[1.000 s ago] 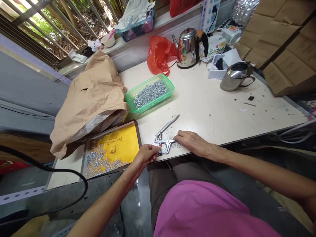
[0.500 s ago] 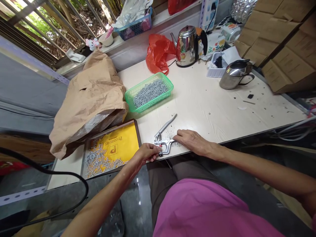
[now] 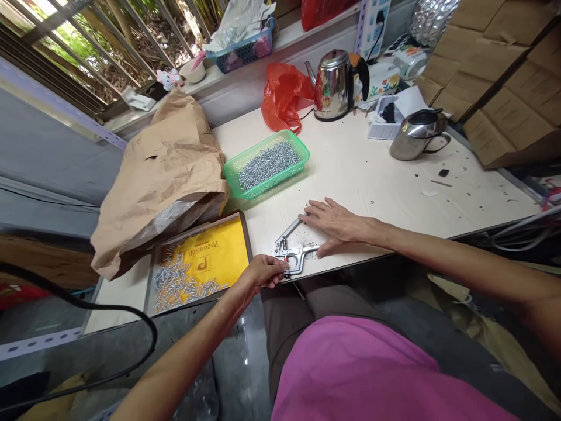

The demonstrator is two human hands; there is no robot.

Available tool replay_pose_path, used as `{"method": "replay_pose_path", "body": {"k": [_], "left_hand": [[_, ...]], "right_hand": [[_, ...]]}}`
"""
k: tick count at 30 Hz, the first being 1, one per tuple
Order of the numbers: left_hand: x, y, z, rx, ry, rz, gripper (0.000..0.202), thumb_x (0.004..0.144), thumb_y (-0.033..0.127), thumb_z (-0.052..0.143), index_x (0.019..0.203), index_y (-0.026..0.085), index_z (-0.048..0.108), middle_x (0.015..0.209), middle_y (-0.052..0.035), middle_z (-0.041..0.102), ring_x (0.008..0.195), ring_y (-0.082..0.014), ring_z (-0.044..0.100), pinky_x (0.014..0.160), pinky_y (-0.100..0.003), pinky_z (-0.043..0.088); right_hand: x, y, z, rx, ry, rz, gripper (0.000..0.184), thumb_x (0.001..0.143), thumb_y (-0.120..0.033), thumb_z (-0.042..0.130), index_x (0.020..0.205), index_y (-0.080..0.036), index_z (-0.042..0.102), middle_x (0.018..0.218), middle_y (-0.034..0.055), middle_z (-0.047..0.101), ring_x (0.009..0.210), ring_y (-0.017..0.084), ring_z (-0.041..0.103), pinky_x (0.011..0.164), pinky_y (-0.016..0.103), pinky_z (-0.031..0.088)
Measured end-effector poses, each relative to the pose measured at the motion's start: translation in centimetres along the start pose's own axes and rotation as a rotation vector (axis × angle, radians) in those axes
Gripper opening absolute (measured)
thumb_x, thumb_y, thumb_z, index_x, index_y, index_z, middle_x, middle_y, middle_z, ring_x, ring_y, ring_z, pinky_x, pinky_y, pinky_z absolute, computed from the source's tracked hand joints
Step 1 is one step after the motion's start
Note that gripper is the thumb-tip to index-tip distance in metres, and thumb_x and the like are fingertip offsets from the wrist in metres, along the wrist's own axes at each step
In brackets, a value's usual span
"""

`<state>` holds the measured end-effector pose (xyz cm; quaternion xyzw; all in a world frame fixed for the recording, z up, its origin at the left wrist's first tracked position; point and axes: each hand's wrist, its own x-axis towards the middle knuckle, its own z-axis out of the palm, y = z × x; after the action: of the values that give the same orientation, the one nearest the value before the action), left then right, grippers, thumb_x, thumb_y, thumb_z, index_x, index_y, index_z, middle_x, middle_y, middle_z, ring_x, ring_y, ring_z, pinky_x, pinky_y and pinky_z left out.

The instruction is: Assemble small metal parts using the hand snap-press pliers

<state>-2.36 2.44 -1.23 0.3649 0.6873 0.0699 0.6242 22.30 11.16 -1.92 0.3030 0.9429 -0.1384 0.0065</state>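
On the table's front edge lies a pair of hand press pliers (image 3: 298,257) with a spring and a small red part near its jaw. My left hand (image 3: 265,271) is closed in a pinch at the jaw; what sits between the fingertips is too small to make out. My right hand (image 3: 337,225) is spread, its fingers over the end of the upper handle and its thumb by the end of the lower one. Left of the pliers, a dark-framed tray (image 3: 248,234) with a yellow sheet holds many small metal pins (image 3: 177,286).
A green basket (image 3: 267,192) full of small metal pieces stands behind the pliers. A brown paper bag (image 3: 166,158) slumps at the left. Farther back are a red plastic bag (image 3: 283,99), a steel kettle (image 3: 332,88) and a metal jug (image 3: 414,137). Cardboard (image 3: 504,76) rises at the right.
My right hand has opened out from the lower handle and reached up and forward over the upper handle. My left hand stays at the jaw.
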Motion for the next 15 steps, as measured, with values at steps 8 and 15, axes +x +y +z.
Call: {"method": "replay_pose_path", "body": {"k": [8,15], "left_hand": [[-0.3,0.0,0.5,-0.006,0.044,-0.014,0.032,0.064,0.039,0.077,0.071,0.011,0.064,0.049,0.0044,0.054,0.037,-0.0040,0.043,0.038,-0.018,0.030],[-0.9,-0.6,0.8,0.037,0.084,0.003,0.031,0.074,0.042,0.067,0.065,0.014,0.059,0.051,0.0028,0.053,0.040,-0.0069,0.045,0.041,-0.021,0.035]], "right_hand": [[0.1,-0.6,-0.4,-0.042,0.016,0.026,0.085,0.065,-0.065,0.070,0.124,-0.007,0.048,0.121,0.0197,0.050,0.110,0.035,0.043,0.095,0.052,0.032],[0.0,-1.1,-0.6,-0.070,0.005,0.051,0.066,0.070,-0.059,0.071,0.112,-0.010,0.058,0.113,0.0165,0.054,0.103,0.031,0.046,0.086,0.041,0.034]]}}
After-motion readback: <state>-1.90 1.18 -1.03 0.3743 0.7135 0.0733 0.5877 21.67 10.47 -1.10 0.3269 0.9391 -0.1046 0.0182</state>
